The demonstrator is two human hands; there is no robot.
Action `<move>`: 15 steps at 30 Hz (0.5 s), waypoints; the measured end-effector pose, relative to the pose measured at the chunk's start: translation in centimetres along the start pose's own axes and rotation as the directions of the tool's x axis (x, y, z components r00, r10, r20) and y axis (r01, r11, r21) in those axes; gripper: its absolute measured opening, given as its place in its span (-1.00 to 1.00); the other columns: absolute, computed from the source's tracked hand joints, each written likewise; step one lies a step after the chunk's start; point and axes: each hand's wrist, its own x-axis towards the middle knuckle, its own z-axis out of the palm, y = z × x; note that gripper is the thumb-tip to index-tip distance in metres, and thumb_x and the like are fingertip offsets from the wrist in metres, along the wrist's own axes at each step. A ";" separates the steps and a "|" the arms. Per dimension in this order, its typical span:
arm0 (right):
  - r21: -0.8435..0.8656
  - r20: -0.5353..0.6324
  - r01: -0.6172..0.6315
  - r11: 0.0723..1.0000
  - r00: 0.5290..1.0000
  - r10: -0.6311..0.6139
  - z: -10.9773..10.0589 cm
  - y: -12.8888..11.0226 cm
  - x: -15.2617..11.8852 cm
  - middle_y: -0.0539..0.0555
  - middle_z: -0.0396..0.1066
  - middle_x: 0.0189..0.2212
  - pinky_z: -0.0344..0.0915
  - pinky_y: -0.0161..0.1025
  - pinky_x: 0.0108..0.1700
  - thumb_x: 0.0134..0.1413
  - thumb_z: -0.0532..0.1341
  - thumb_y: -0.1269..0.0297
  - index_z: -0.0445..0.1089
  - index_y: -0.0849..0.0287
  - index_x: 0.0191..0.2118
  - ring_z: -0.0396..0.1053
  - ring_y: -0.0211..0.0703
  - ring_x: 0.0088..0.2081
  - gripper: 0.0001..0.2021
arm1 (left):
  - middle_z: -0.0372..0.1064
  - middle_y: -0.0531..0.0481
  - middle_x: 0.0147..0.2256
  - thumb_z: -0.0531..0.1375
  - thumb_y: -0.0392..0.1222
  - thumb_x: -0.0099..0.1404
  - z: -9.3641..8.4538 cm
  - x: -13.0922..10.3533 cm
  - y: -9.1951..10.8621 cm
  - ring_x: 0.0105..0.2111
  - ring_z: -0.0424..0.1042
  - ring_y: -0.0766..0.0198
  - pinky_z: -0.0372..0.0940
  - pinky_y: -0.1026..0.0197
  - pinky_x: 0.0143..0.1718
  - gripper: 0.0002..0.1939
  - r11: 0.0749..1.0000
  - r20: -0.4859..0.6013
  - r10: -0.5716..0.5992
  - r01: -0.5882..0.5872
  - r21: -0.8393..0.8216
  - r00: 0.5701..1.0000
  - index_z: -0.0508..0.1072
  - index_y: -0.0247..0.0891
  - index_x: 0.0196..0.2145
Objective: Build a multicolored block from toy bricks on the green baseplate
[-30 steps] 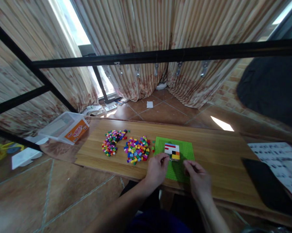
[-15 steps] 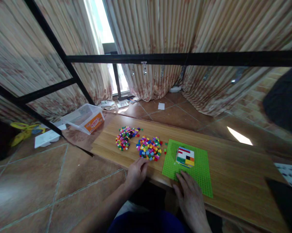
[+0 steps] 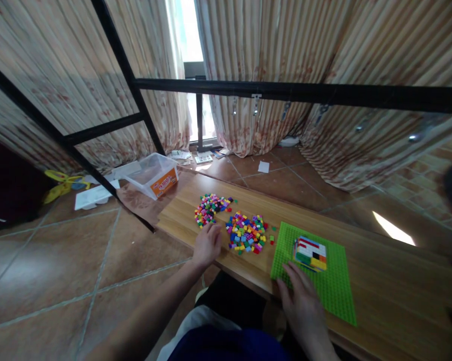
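Observation:
My left hand (image 3: 207, 244) is at the near edge of the left pile of small toy bricks (image 3: 206, 208), fingers curled together. Whether a brick is in them is hidden. To the right lies a second pile of mixed-colour bricks (image 3: 246, 231), just beyond that hand's reach. My right hand (image 3: 301, 296) rests on the near edge of the green baseplate (image 3: 334, 286), fingers apart and holding nothing visible. Just past its fingertips, a low block built of bricks (image 3: 310, 252) stands on the plate, with white, red, green, yellow, orange and black on top.
The piles and plate are on a long wooden table (image 3: 384, 271). A clear plastic bin (image 3: 145, 173) with an orange label stands beyond its left end. A black metal frame (image 3: 226, 87) crosses in front of the curtains. Papers (image 3: 263, 167) lie on the tiled floor.
My left hand has moved left from the near side of the right pile to the left pile. My right hand stays by the built block. The view has turned somewhat left.

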 end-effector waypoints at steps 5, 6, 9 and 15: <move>0.058 0.052 -0.028 0.998 0.998 0.025 2.5 -2.5 5.6 0.35 0.22 0.15 0.15 0.06 0.20 0.21 -0.04 0.23 0.23 0.36 0.14 0.14 0.08 0.21 -0.54 | 0.33 -0.19 -0.06 0.04 -0.28 0.36 2.0 0.3 0.8 -0.02 0.36 0.13 0.37 0.03 0.01 -0.78 0.994 0.017 0.108 -0.108 0.005 0.994 0.36 -0.28 -0.06; 0.048 0.062 -0.055 0.997 0.997 0.052 3.2 -2.7 6.5 0.37 0.21 0.16 0.13 0.08 0.21 0.20 -0.05 0.26 0.23 0.38 0.15 0.11 0.10 0.23 -0.54 | 0.33 -0.20 -0.04 0.03 -0.27 0.37 2.2 0.3 0.8 0.01 0.35 0.12 0.35 0.01 0.04 -0.76 0.994 0.023 0.108 -0.109 0.021 0.994 0.34 -0.29 -0.04; 0.031 0.091 -0.129 0.991 0.988 0.125 4.8 -3.2 8.1 0.40 0.19 0.15 0.10 0.09 0.22 0.16 -0.04 0.31 0.22 0.41 0.14 0.07 0.14 0.25 -0.53 | 0.29 -0.26 0.05 -0.01 -0.28 0.39 2.4 0.3 0.8 0.09 0.29 0.09 0.29 -0.04 0.12 -0.71 0.989 0.067 0.131 -0.136 0.064 0.989 0.29 -0.34 0.03; 0.132 0.087 -0.159 0.978 0.985 0.148 6.8 -4.5 8.2 0.38 0.14 0.19 0.07 0.10 0.24 0.16 -0.05 0.27 0.22 0.36 0.15 0.04 0.11 0.27 -0.52 | 0.26 -0.31 0.10 -0.04 -0.31 0.38 2.0 0.1 0.8 0.13 0.26 0.06 0.26 -0.06 0.15 -0.65 0.980 0.140 0.177 -0.188 0.067 0.974 0.24 -0.38 0.09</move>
